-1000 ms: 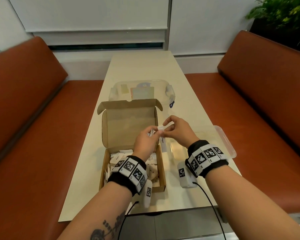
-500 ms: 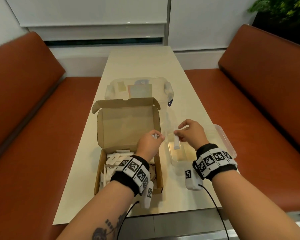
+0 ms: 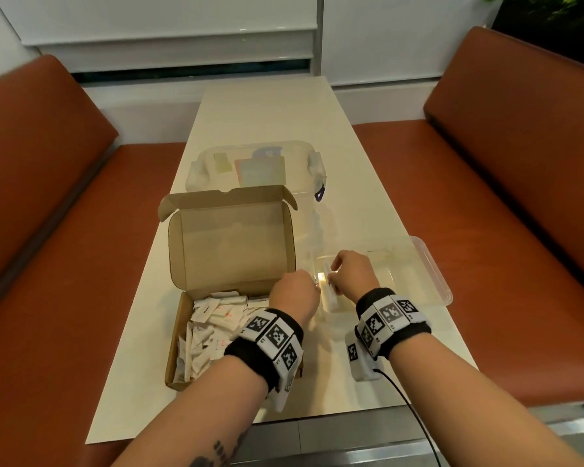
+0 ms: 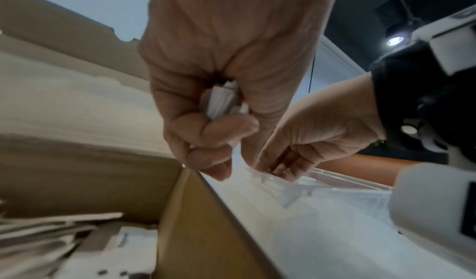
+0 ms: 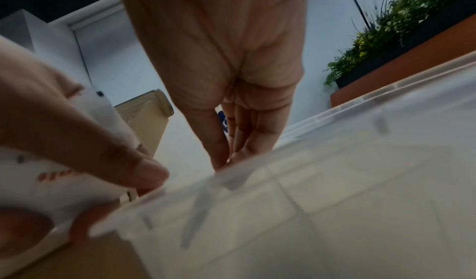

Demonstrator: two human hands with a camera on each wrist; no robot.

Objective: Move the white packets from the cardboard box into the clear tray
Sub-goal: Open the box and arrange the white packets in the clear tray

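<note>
Left hand (image 4: 219,92) is clenched round spare packets (image 4: 222,100), parked by the box (image 3: 230,251) to feed the right. Right hand (image 3: 349,276), fingers straightish and apparently empty, reaches into the tray (image 3: 432,264) at 3 o'clock, where one packet (image 3: 329,294) lies.

The left hand (image 3: 295,291) hides its own fingers and part of the cardboard box (image 3: 182,335) in the head view. The words on the white packets (image 3: 216,318) are too small to read. In the right wrist view the clear tray (image 5: 335,181) is blurry, and the right hand (image 5: 226,75) hides whether its fingertips hold anything.
</note>
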